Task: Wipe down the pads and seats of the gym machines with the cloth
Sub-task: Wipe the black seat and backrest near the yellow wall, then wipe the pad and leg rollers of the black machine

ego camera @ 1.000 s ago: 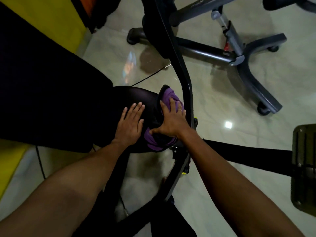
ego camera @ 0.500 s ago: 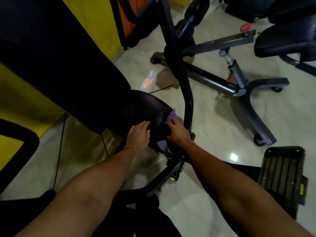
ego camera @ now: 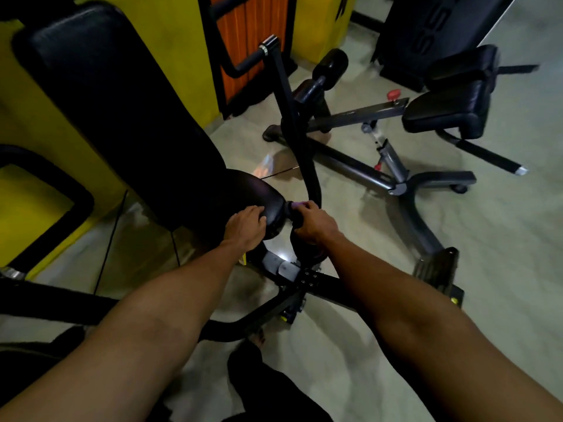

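Seat (ego camera: 256, 193): black, padded, rounded at the front edge, mounted on a dark frame. It serves as the reference point below.

Left hand (ego camera: 245, 227): rests palm-down on the near front edge of the seat, fingers together and only slightly bent. It holds nothing.

Right hand (ego camera: 313, 223): at the seat's right front edge, fingers curled and clamped on the cloth (ego camera: 297, 205). The knuckles face the camera.

Cloth: purple, bunched in the right hand and pressed against the seat's right edge. Only a small sliver shows above the fingers; the rest is hidden by the hand.

Back pad (ego camera: 106, 95): long, black, rising behind and left of the seat, in front of a yellow wall (ego camera: 179, 35).

Curved bar (ego camera: 292, 117): black, rising from just right of the seat and touching or just beside the right hand; which of the two cannot be told.

Second bench (ego camera: 447, 114): well apart from the seat, to the far right, black padding on a grey frame with wheels.

Roller pad (ego camera: 332, 63): black, beyond the seat, behind the curved bar.

Footplate (ego camera: 438, 269): ribbed, dark, on the floor (ego camera: 502, 239) right of and nearer than the seat.
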The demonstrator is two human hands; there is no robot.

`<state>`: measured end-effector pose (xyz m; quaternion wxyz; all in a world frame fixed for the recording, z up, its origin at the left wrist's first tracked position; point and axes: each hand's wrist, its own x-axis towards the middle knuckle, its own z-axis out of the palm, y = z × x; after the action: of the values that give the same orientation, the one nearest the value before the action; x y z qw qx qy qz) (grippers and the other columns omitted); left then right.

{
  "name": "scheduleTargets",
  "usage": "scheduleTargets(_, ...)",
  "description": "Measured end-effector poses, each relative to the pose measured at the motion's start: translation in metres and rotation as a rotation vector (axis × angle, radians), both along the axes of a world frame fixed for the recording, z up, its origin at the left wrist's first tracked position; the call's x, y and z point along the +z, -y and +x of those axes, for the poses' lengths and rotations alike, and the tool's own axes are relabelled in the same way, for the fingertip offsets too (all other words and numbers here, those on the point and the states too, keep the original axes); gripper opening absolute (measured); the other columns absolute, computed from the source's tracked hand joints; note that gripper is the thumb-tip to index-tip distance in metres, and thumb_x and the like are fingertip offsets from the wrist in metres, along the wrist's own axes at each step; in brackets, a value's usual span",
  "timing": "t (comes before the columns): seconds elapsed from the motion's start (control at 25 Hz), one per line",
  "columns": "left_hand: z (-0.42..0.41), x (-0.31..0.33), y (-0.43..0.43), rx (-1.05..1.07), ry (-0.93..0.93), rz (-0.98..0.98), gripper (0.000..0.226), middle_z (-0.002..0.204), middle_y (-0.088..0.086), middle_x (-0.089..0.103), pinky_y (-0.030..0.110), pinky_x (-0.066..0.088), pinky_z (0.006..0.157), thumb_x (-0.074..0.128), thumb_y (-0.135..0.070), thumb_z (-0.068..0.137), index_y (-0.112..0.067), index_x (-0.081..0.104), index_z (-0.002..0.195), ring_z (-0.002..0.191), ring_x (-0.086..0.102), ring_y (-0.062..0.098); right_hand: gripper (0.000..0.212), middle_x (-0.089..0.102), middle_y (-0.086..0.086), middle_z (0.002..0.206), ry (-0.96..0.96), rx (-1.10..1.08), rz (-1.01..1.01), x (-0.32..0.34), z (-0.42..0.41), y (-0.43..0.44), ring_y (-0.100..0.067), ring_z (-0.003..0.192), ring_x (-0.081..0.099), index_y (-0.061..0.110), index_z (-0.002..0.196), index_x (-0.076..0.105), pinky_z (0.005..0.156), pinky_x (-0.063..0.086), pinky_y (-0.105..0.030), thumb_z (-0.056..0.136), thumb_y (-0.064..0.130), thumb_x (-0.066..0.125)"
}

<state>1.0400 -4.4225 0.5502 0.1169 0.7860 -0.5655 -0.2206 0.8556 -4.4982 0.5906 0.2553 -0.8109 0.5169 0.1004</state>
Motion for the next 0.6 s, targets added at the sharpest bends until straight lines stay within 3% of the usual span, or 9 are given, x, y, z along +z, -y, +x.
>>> scheduleTargets(0.32,-0.094,0.061,-0.043,0.011,-0.021,-0.061,0.044,0.149,0.005,0.05,0.039,0.04,0.108,0.042,-0.033,0.104,-0.019,0.052,0.144,0.133,0.049,0.029,0.068,0.041,-0.003,0.147,0.011,-0.03,-0.111,0.082,-0.109,-0.041,-0.034,0.123,0.054,0.034,0.148,0.042,0.098,0.051,-0.044,0.086,0.032,0.067)
scheduleTargets(0.6,-0.198,0.097,-0.034,-0.034,-0.075,-0.082,0.044,0.152,0.006,0.046,0.039,0.04,0.106,0.038,-0.033,0.104,-0.02,0.048,0.146,0.133,0.048,0.032,0.065,0.033,-0.004,0.154,-0.02,-0.064,-0.164,0.123,-0.215,-0.037,-0.036,0.13,0.049,0.031,0.153,0.037,0.1,0.048,-0.046,0.093,0.034,0.062)
